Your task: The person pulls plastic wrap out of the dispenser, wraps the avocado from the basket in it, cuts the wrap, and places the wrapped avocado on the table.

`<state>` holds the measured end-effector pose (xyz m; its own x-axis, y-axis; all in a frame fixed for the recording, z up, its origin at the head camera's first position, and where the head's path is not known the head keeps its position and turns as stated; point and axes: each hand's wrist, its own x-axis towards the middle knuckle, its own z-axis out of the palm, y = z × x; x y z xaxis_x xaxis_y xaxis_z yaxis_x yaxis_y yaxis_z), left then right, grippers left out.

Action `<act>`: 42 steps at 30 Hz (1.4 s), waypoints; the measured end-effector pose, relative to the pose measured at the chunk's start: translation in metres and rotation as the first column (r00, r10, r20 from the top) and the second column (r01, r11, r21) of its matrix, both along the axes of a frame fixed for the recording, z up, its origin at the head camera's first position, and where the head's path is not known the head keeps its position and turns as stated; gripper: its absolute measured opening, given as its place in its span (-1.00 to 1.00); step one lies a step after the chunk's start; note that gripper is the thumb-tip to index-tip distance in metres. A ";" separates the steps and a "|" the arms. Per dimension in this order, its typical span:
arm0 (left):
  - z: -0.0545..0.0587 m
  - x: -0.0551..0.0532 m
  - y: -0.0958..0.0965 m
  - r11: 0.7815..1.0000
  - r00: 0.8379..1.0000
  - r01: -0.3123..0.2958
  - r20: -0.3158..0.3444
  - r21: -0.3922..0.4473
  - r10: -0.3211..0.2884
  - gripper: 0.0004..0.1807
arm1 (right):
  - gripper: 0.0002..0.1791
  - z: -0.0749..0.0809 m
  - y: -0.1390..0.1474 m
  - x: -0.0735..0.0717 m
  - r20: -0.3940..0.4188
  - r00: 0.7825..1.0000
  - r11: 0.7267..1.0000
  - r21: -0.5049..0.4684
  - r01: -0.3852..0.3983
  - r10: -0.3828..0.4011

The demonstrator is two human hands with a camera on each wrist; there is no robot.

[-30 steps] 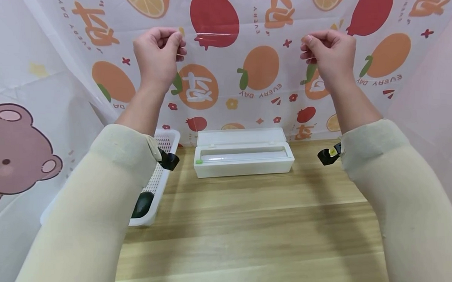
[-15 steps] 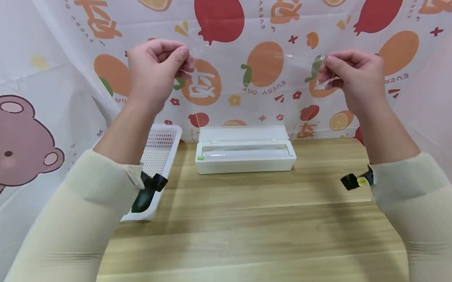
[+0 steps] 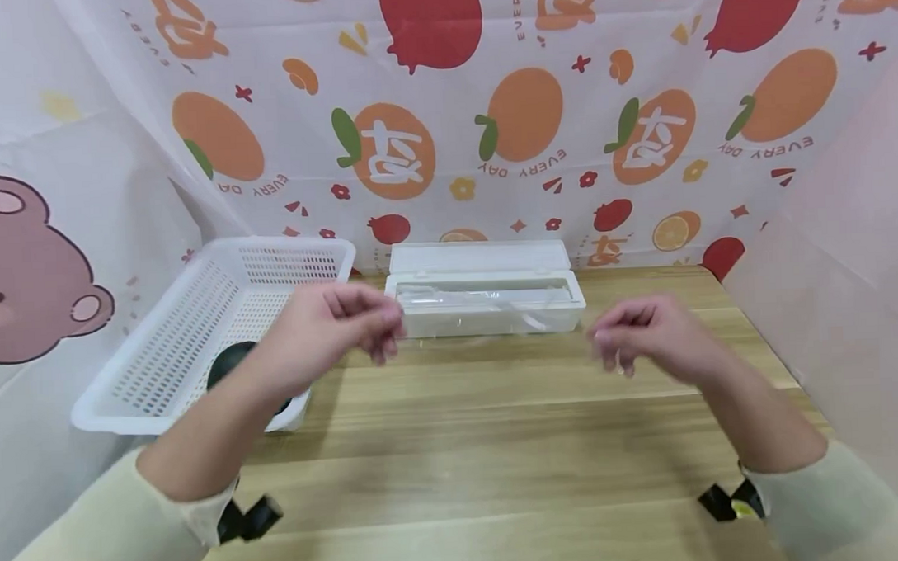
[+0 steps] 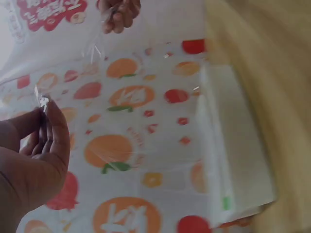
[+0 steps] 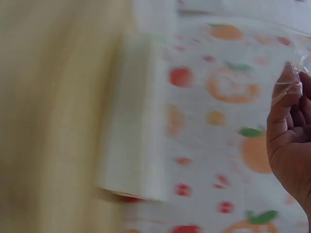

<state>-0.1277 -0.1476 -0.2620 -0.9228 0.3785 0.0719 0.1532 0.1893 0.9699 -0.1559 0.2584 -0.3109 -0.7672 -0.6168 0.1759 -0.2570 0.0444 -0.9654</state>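
A sheet of clear plastic wrap (image 3: pixel 520 313) spans the space between my two hands above the table. My left hand (image 3: pixel 324 330) pinches one end between thumb and fingers; the gathered film (image 4: pixel 44 101) shows at its fingertips in the left wrist view. The opposite end is pinched by my right hand (image 3: pixel 655 339), with crinkled film over the fingertips in the right wrist view. Behind the sheet stands a white wrap dispenser box (image 3: pixel 488 322), its lid (image 3: pixel 481 255) raised and a roll inside. The wrap's lower edge is too transparent to trace.
To the left, a white perforated basket (image 3: pixel 176 323) holds a dark green rounded thing (image 3: pixel 229 362), partly hidden by my left forearm. A fruit-printed curtain (image 3: pixel 444 148) hangs behind the wooden table (image 3: pixel 500 477). Pale sheets flank both sides.
Both hands have come down from in front of the curtain to just above the table, with the plastic wrap between them. The right hand also moved outward earlier. The box stayed in place.
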 end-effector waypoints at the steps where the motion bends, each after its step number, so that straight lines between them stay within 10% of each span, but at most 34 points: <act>1: -0.011 0.006 -0.001 0.999 0.999 0.039 0.036 -0.021 -0.038 -0.78 | -0.84 -0.013 -0.002 0.004 0.031 0.999 0.998 0.064 -0.013 0.011; 7: -0.077 0.026 -0.005 0.976 0.960 0.217 0.187 -0.034 -0.207 -0.78 | -0.83 -0.082 -0.012 0.020 0.185 0.978 0.974 0.185 -0.130 0.095; 16: -0.139 0.046 -0.003 0.966 0.930 0.255 0.281 -0.035 -0.235 -0.79 | -0.72 -0.132 -0.025 0.038 0.333 0.933 0.947 0.229 -0.224 0.140; 31: -0.168 0.053 -0.012 0.937 0.895 0.331 0.350 -0.110 -0.275 -0.87 | -0.85 -0.162 -0.027 0.055 0.320 0.942 0.918 0.336 -0.209 0.098; 37: -0.173 0.052 -0.012 0.906 0.919 0.347 0.283 -0.244 -0.275 -0.94 | -0.95 -0.166 -0.022 0.056 0.064 0.984 0.917 0.358 -0.176 0.164; 42: -0.173 0.052 -0.010 0.884 0.937 0.346 0.170 -0.315 -0.306 -0.86 | -0.94 -0.164 -0.019 0.063 -0.175 0.970 0.931 0.353 -0.099 0.169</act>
